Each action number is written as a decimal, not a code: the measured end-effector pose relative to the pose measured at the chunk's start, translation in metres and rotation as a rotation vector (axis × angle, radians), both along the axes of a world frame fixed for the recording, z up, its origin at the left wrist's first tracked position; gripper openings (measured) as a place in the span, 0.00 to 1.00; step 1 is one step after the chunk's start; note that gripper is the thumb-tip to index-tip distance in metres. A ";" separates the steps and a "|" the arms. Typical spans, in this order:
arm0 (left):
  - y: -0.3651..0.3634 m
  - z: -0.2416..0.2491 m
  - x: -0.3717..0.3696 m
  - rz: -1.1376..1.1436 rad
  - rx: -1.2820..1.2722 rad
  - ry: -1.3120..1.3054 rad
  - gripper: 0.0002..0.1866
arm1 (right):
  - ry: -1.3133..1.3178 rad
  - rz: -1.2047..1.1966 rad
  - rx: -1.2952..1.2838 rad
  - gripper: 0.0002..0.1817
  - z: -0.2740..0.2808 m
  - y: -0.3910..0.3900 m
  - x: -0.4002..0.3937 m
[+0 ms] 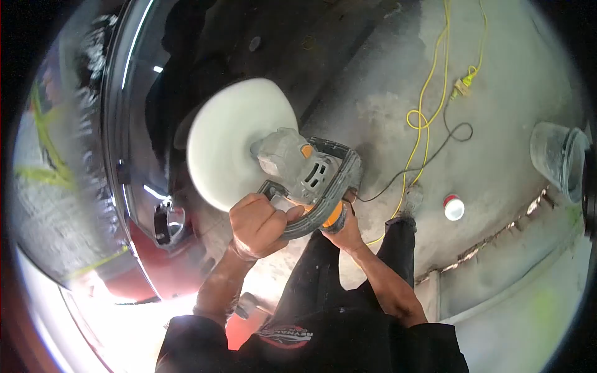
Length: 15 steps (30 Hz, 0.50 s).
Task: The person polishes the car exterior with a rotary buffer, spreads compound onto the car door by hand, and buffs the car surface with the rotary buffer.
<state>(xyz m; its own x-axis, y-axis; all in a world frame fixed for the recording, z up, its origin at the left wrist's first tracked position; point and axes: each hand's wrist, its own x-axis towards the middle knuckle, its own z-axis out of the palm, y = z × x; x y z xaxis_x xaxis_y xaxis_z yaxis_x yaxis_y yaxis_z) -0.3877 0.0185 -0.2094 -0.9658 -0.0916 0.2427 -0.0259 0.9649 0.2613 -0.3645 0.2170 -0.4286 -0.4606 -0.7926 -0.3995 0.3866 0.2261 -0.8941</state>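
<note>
A grey and orange power polisher (297, 163) with a large white round pad (239, 143) is held out in front of my body. My left hand (258, 225) is wrapped round the black loop handle (323, 214) on its near left side. At the rear of the tool, my right hand (348, 230) grips the orange and black body, its fingers partly hidden behind it. The pad faces away to the left, towards the dark shiny car panel (140, 99); whether it touches the panel cannot be made out.
A yellow cable (421, 118) and its plug (461, 86) lie on the concrete floor to the right, with a dark cord running to the tool. Near my foot stands a small red and white container (454, 208). A clear bucket (550, 155) is at far right; a car mirror (169, 224) juts out at left.
</note>
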 end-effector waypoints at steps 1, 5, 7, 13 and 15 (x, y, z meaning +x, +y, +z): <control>0.005 -0.003 0.005 0.018 -0.010 0.011 0.18 | -0.001 0.046 0.029 0.44 0.001 0.006 -0.005; 0.002 -0.018 -0.023 0.008 -0.065 0.102 0.10 | -0.072 0.037 0.052 0.47 -0.032 0.006 -0.039; -0.011 -0.040 -0.051 -0.044 -0.032 0.227 0.13 | -0.067 -0.054 0.083 0.46 -0.039 -0.006 -0.076; -0.015 -0.105 -0.113 0.153 -0.128 0.519 0.12 | 0.625 -0.153 0.235 0.58 -0.139 -0.030 -0.177; -0.016 -0.120 -0.109 0.140 -0.129 0.668 0.12 | 0.813 -0.192 0.141 0.54 -0.138 -0.034 -0.200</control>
<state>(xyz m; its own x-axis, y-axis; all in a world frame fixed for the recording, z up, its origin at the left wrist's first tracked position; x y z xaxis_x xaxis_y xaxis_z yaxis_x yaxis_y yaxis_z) -0.4967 0.0021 -0.3295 -0.5867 -0.1347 0.7985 -0.0260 0.9887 0.1477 -0.5645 0.1827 -0.5666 -0.7689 -0.6389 0.0251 -0.3215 0.3523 -0.8790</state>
